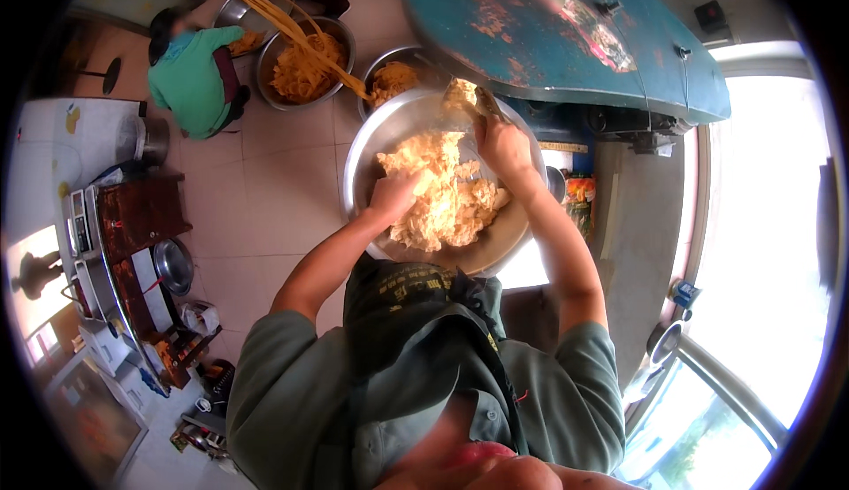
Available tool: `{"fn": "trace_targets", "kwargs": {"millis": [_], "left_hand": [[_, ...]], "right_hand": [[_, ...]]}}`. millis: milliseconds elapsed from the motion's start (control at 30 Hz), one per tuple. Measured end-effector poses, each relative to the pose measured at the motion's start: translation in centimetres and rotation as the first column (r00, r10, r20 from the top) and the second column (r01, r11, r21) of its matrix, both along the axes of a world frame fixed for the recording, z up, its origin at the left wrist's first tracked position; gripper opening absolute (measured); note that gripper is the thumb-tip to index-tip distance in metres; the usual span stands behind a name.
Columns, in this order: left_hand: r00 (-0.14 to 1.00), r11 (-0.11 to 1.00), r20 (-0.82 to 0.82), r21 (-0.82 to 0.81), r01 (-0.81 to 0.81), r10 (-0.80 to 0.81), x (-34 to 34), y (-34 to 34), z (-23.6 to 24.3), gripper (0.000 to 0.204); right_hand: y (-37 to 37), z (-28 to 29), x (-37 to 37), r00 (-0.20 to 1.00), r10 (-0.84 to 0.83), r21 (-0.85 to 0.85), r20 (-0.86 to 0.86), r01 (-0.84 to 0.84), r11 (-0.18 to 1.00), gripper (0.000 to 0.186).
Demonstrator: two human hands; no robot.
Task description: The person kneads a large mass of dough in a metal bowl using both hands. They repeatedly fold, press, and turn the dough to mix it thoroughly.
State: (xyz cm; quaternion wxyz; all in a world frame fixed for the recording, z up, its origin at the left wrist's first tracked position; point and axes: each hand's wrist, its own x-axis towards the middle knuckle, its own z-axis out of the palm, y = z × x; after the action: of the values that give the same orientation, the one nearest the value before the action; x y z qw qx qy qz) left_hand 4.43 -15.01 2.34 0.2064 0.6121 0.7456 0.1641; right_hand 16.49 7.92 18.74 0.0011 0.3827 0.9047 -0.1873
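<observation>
A wide steel basin [355, 141] in front of me holds a heap of pale yellow, shaggy dough [433, 220]. My left hand [395, 196] is closed on the left side of the heap, its fingertips sunk in the dough and partly hidden. Over the basin's far right rim, my right hand [504, 149] is wrapped round a dough-caked tool [463, 94]. It looks like a flat scraper, but dough covers much of it and its exact kind cannot be made out.
Beyond the basin stand bowls of orange strips [305, 70], with long strands [265, 14] hanging across the view. A person in green [193, 83] crouches at the far left. A worn teal machine [548, 39] overhangs the far right; a brown cabinet [141, 216] stands left.
</observation>
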Motion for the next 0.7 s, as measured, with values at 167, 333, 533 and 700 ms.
{"fn": "trace_targets", "kwargs": {"millis": [167,333,533,700], "left_hand": [[0.999,0.999,-0.014,0.017,-0.033,0.033,0.2,0.9,0.4,0.008],[0.908,0.887,0.327,-0.453,-0.092,0.261,1.6,0.3,0.3,0.006],[0.957,0.906,0.28,-0.38,0.184,-0.077,1.3,0.7,3.0,0.015],[0.869,0.894,0.491,-0.366,0.26,-0.051,2.3,-0.2,1.7,0.02]], "right_hand": [[2.5,-1.9,-3.1,1.0,0.011,0.084,-0.008,-0.011,0.996,0.044],[2.3,-3.9,-0.4,0.905,0.421,0.511,-0.07,-0.33,0.794,0.041],[4.4,-7.0,-0.1,0.964,0.24,0.222,0.117,-0.261,0.94,0.043],[3.3,-6.3,1.6,0.933,0.348,0.335,-0.095,-0.299,0.893,0.041]]}}
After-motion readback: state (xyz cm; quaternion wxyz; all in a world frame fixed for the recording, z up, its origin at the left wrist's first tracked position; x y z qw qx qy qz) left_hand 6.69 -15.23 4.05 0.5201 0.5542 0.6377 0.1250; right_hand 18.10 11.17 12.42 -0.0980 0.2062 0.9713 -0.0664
